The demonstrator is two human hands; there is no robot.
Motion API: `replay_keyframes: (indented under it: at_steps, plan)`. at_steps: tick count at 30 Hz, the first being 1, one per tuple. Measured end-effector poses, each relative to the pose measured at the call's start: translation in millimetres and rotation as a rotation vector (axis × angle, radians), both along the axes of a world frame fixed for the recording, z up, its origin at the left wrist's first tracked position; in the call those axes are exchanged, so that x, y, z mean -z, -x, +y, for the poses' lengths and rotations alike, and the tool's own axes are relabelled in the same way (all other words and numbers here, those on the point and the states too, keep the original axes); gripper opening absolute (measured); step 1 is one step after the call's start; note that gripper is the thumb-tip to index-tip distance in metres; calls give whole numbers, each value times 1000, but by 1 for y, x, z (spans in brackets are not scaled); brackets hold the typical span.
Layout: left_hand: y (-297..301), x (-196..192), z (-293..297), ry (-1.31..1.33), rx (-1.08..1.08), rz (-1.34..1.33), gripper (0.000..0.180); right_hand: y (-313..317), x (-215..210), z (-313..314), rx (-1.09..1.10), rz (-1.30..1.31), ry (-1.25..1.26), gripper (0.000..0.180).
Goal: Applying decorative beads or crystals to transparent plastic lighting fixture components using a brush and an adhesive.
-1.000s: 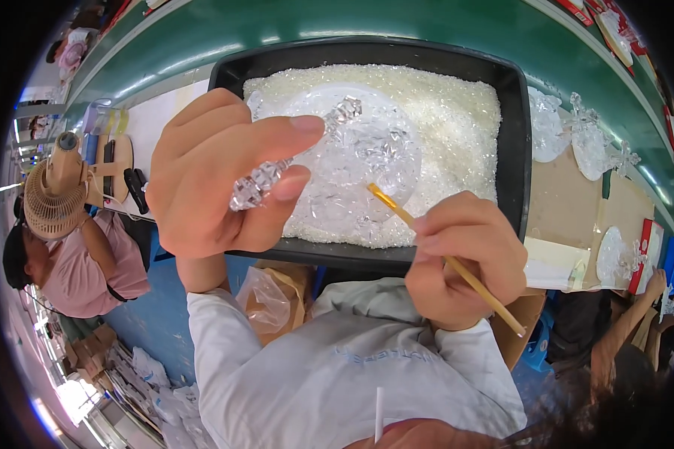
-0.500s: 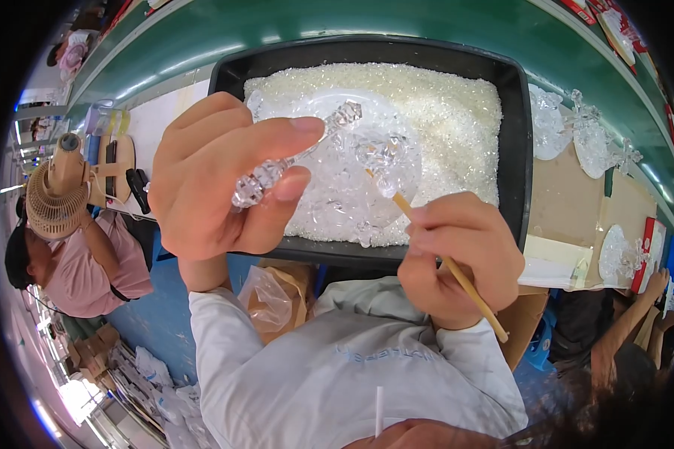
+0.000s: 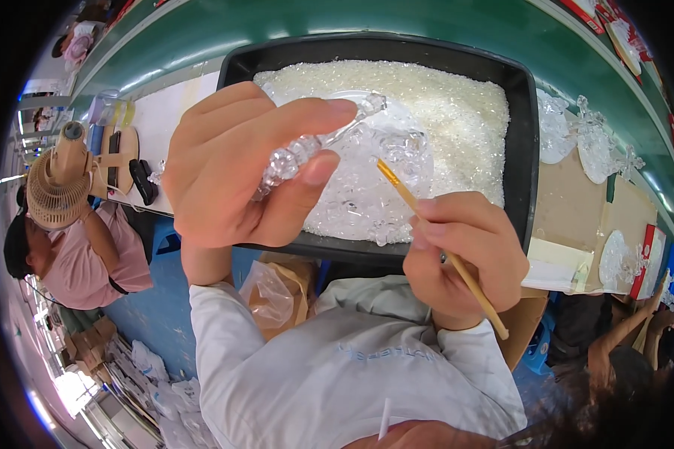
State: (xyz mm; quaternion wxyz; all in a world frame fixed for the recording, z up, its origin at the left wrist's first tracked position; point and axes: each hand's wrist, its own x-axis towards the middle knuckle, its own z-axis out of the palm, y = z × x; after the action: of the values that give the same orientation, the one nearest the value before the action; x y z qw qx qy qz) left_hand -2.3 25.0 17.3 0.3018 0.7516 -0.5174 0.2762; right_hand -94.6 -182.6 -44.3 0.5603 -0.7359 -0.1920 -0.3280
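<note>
We start nearest the camera: a pale grey top bears light-blue lettering across the chest. Below the tray, we see a cardboard box holding a translucent bag.

The hands work apart. The left hand pinches a clear faceted rod between thumb and fingers, over the left part of the tray. The right hand grips a slender tan stick like a pen, its golden tip over a clear disc. We cannot tell whether the rod joins this disc — or whether the tip touches it.

Against the frame half a second ago, the left hand sits further right over the tray, and the golden tip, then mostly hidden by clear material, shows plainly.

Beneath lie white granules in a black tray. To its right, clear ornaments stand near a red-and-white box. At left, a tan fan stands in front of a person in pink. Farthest, a green surface spans the top.
</note>
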Motion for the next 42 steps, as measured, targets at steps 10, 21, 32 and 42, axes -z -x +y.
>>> replay_keyframes:
  at_steps: [10, 21, 32, 42]
  plan:
    - [3, 4, -2, 31, -45, -8, 20, -6, -1, 1, 8, -33, 80, 22]
    - [-5, -2, 5, -22, 66, -9, 24, 1, 4, -5, -7, -104, 13, 18]
    - [-19, 8, -3, 116, 194, -64, 33, 7, 7, -10, 2, -192, 20, 15]
    - [-22, 1, 11, 13, 449, 22, 26, 19, 14, -28, -95, -109, -510, 15]
